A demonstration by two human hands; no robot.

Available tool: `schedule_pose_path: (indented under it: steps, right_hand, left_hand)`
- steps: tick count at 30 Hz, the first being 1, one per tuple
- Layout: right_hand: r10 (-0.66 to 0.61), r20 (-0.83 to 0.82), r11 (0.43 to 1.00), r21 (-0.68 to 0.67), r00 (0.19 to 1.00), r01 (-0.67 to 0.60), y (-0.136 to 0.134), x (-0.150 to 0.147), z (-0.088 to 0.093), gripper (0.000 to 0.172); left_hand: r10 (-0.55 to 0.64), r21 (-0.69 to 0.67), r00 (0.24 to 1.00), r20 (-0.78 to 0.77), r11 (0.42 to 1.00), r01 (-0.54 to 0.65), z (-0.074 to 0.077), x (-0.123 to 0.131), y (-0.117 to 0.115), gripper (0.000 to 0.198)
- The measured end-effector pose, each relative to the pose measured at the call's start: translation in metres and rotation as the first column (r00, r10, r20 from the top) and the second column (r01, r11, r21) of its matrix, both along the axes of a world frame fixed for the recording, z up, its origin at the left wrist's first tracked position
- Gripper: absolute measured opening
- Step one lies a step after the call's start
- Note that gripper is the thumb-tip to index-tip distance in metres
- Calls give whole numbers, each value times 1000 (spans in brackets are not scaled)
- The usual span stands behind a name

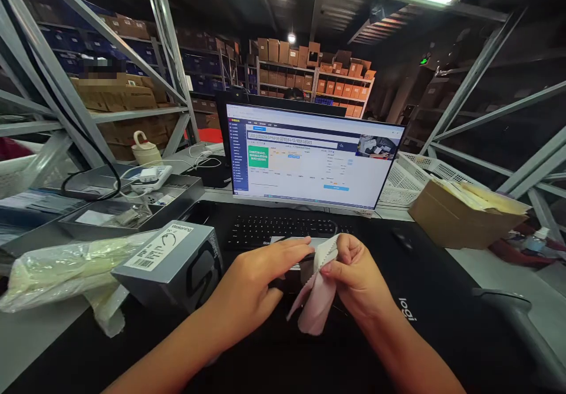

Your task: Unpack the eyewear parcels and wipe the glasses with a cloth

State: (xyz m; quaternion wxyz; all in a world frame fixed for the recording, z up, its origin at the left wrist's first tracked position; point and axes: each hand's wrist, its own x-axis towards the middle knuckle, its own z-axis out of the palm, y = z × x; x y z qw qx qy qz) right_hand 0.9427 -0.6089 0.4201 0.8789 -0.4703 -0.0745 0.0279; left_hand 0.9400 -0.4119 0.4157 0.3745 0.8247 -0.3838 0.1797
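The fingers (pixel 328 269) of my right hand (pixel 358 276) are closed in a narrow pinch on the top edge of a pale pink fabric cloth (pixel 315 302), which hangs loose below them, just above the black desk mat (pixel 420 323) covering the surface. My left hand (pixel 260 285) lies open, its fingers (pixel 292 251) stretched out flat and close together, their tips meeting the cloth and a thin dark item (pixel 307 258) at its edge; I cannot tell what that item is. I judge the step in hand to be working the cloth against that item, so any further move calls for a steady pinch on the right and flat support on the left. Beyond the hands sit a black keyboard (pixel 287 227) and a lit flat monitor (pixel 309 152); to the left stands a grey cardboard box with a white label (pixel 177 264)
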Motion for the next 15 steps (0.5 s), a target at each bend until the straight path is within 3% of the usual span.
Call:
schedule_pose_path:
  steps: [6, 12, 15]
  right_hand:
    - [14, -21, 1000, 1, 1000, -14, 2, 2, -1, 64]
    - [56, 52, 997, -46, 997, -54, 6, 2, -4, 53]
    - [3, 91, 999, -35, 996, 0, 6, 3, -6, 57]
  left_hand:
    - [-10, -25, 999, 47, 1000, 11, -2, 3, 0, 81]
    - [44, 27, 996, 76, 999, -47, -7, 5, 3, 90]
    - [40, 32, 991, 124, 999, -44, -9, 5, 2, 87]
